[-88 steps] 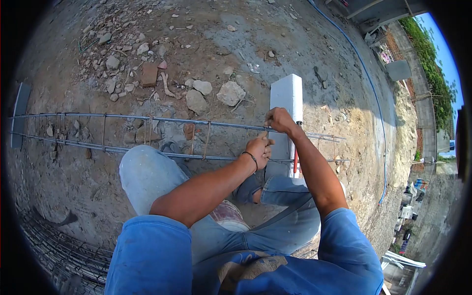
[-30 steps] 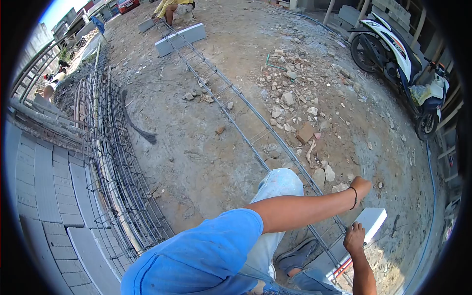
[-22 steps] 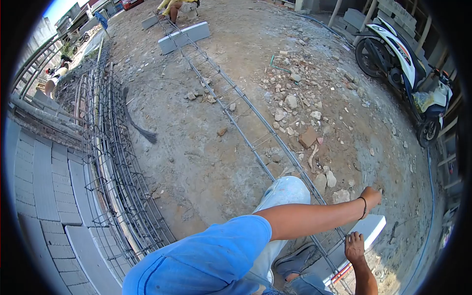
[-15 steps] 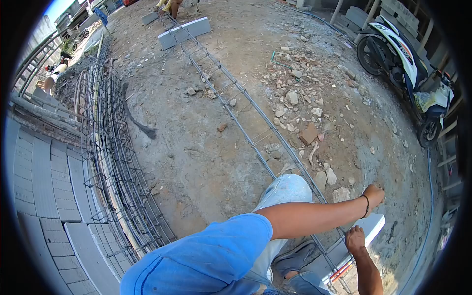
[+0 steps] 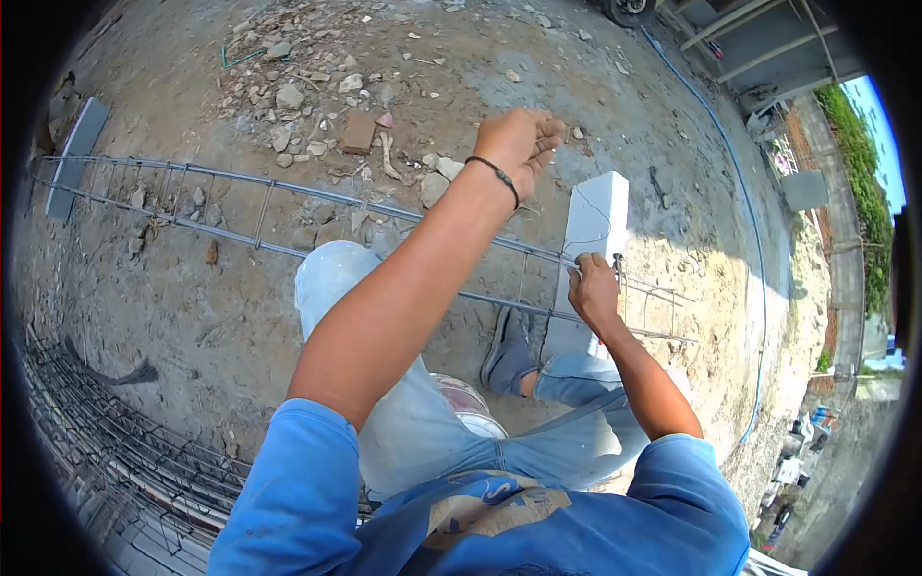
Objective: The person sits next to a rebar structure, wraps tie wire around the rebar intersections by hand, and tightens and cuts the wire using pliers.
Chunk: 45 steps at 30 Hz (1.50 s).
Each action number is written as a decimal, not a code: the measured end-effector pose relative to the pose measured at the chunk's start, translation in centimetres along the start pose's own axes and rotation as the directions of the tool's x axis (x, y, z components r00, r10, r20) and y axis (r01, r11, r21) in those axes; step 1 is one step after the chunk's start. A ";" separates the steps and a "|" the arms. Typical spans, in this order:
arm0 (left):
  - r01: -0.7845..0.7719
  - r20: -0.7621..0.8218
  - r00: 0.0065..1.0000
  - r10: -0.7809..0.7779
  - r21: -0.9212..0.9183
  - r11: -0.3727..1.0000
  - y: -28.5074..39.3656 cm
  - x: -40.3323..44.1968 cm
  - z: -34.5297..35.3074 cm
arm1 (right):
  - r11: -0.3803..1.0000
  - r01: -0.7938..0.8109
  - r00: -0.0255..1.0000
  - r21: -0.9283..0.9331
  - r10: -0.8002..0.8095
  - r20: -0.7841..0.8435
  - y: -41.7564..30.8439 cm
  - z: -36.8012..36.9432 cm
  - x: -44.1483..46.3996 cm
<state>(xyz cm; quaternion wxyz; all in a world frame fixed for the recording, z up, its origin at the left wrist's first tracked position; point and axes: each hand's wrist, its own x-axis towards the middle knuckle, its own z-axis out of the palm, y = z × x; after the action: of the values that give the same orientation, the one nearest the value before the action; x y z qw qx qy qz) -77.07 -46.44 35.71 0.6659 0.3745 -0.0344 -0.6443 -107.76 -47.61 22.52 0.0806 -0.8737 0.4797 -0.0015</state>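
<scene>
A long rebar cage (image 5: pixel 336 197) runs across the view in front of me. Its right end rests on a white block (image 5: pixel 594 216). My left hand (image 5: pixel 521 146) is raised beyond the far bar, fingers loosely bent and apart, with nothing seen in them. My right hand (image 5: pixel 597 293) is closed at the bars over the block. A small dark tip sticks out beside its fingers, too small to name. Past that hand, thin bar ends (image 5: pixel 663 290) extend to the right.
Another block (image 5: pixel 77 158) supports the cage's far left end. Rubble and a broken brick (image 5: pixel 358 132) lie beyond the bars. A bucket (image 5: pixel 471 403) is beneath me. More rebar cages (image 5: pixel 125 461) are stacked lower left. A blue hose (image 5: pixel 735 163) crosses the ground at right.
My view has swung to the right, toward the cage's near end. My left hand has gone from a closed fist to loosely opened fingers. My right hand stays closed at the bars over the block.
</scene>
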 end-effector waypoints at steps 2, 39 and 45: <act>-0.046 0.007 0.999 0.046 0.011 0.999 0.8 0.1 -0.4 | 0.981 -0.184 0.980 -0.056 0.179 -0.084 2.4 1.6 -4.7; -0.077 0.007 0.997 0.078 -0.072 0.994 0.2 0.3 0.9 | 0.735 0.320 0.907 -0.598 -0.056 0.417 7.7 -8.7 6.8; -0.129 -0.045 0.991 0.126 -0.069 0.989 1.5 0.4 -0.3 | 0.667 0.381 0.881 -0.640 -0.053 0.470 5.3 -8.0 8.4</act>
<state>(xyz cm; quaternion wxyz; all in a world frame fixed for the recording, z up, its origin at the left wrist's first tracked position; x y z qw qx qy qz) -75.64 -46.83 36.16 0.7193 0.3603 -0.0212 -0.5936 -108.33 -58.62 29.07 -0.1673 -0.8664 0.3032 0.3597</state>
